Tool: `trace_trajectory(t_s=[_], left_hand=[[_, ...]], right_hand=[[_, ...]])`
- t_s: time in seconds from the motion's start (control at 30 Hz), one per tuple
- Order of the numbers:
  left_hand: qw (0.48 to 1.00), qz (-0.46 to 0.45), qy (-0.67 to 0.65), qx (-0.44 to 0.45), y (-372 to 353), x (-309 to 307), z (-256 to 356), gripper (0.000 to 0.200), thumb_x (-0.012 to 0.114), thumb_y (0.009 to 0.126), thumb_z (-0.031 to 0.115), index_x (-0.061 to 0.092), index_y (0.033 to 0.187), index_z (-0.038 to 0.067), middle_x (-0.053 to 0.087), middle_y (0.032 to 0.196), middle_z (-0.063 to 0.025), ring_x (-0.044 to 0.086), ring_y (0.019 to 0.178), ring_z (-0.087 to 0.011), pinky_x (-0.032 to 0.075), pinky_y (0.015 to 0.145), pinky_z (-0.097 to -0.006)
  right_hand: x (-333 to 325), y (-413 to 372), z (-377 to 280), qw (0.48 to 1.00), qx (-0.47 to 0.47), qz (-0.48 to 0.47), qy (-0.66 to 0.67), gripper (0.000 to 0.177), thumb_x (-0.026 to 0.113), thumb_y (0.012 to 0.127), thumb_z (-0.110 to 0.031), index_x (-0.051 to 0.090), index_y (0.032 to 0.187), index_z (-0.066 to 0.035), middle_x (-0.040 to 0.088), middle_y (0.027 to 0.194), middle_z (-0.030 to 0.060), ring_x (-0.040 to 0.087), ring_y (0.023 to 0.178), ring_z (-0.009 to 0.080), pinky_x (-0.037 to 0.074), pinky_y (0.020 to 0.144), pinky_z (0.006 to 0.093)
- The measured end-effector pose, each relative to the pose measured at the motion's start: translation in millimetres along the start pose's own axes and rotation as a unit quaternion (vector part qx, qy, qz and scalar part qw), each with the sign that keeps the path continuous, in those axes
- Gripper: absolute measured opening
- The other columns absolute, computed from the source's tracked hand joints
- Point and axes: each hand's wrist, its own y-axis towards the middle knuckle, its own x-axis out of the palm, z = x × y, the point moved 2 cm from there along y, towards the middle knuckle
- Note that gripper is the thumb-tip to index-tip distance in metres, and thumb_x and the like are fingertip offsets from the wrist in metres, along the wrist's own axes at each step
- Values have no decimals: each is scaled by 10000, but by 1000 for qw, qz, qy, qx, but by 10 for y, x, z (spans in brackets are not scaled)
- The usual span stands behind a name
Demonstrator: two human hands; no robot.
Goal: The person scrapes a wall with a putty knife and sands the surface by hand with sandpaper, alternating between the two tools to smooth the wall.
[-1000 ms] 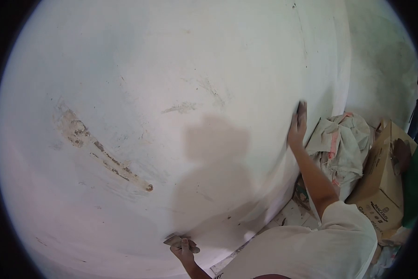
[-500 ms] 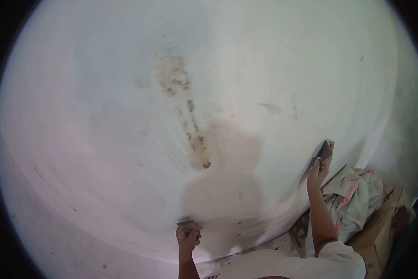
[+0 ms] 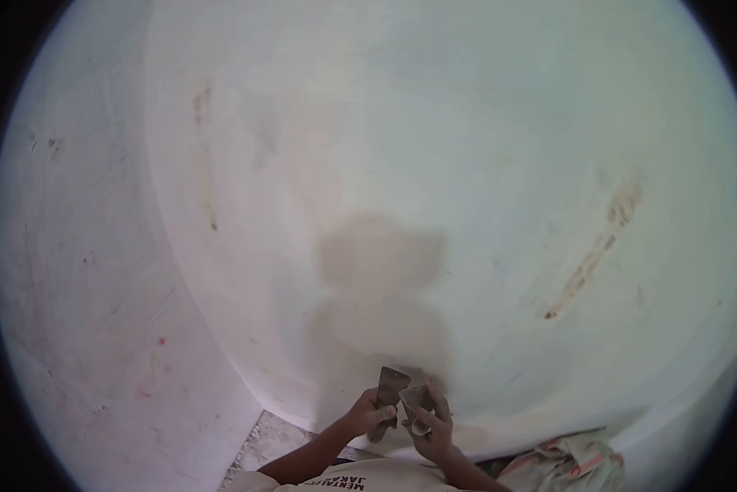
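Observation:
Both hands are close together low in the view, in front of the pale wall (image 3: 499, 205). My left hand (image 3: 374, 412) is closed around a dark, flat putty scraper (image 3: 392, 382), its rectangular blade pointing up. Just to the right, my right hand (image 3: 435, 422) grips a second, grey-brown putty scraper (image 3: 416, 399) with a paler edge, tilted toward the first. The two blades sit nearly side by side, and the fingers cover their lower parts.
A brown scraped streak (image 3: 588, 266) marks the wall at right, with a fainter brown mark (image 3: 203, 107) at upper left. Another wall (image 3: 81, 328) meets it at left. A crumpled pale sack (image 3: 569, 467) lies at lower right, and speckled floor (image 3: 274, 443) shows below.
My view has turned left, so the brown streak now appears farther right. My right hand has come away from the wall at right and joined my left hand, both still holding scrapers.

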Motion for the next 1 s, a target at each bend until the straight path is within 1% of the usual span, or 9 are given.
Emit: trace_trajectory(t_s=[0.1,0.2,0.3,0.4,0.5,0.6,0.8,0.9,1.0], left_hand=[[997,57,26,-39,-240,-84,146,342,739,845,210,564,1063,14,604,748,-19,601,612,-105,487,541,-240],[989,86,86,-85,-440,-285,326,408,750,823,186,562,1141,13,650,931,-54,635,767,-126,525,668,-266],[980,166,82,-68,-596,-470,469,389,743,815,120,569,1147,15,654,929,-53,626,773,-116,519,669,-263],[973,229,31,10,-682,-600,655,389,769,810,157,589,1123,14,620,758,-18,555,560,-77,450,487,-235],[968,246,37,-44,-826,-768,847,390,765,809,140,594,1134,9,629,756,-18,554,549,-74,451,484,-229],[961,273,41,-29,-904,-888,1031,360,760,809,125,603,1112,9,631,741,-16,557,541,-74,452,482,-223],[965,258,47,-23,-1042,-1230,1188,344,729,812,66,578,1110,-17,659,820,-63,593,579,-95,455,463,-222],[972,219,46,-71,-1047,-1383,1213,349,712,800,6,570,1116,-26,670,905,-89,633,683,-121,507,533,-243],[983,178,-27,-36,-1037,-1384,1248,404,739,788,14,579,1156,-32,679,960,-84,641,763,-126,532,654,-253]], right_hand=[[260,68,-73,999,11,-31,35,443,789,716,-40,660,1138,-79,414,1401,263,470,1254,427,452,972,455],[508,155,-189,994,23,-97,44,391,765,762,-68,651,1136,-56,376,1426,270,437,1289,426,434,989,455],[806,263,-338,987,38,-143,65,400,751,783,-95,627,1159,-36,341,1449,271,414,1309,427,422,999,453],[1082,373,-413,984,22,-153,92,415,739,803,-138,599,1173,-10,320,1462,275,406,1313,427,397,1022,456],[1262,448,-505,981,34,-143,124,406,724,821,-167,580,1158,5,332,1453,281,416,1305,422,380,1035,459],[1437,477,-564,981,67,-116,140,373,705,834,-166,572,1142,-3,379,1421,275,442,1284,404,398,1017,447],[1797,417,-448,961,141,-170,169,382,695,837,-116,557,1183,-31,481,1329,230,502,1215,357,436,973,423],[1917,417,-564,967,135,-167,136,400,707,827,-104,559,1192,-35,500,1302,221,522,1183,357,441,968,421],[1974,537,-733,985,89,-116,91,389,712,825,-108,575,1182,-38,514,1281,215,538,1158,363,457,953,422]])
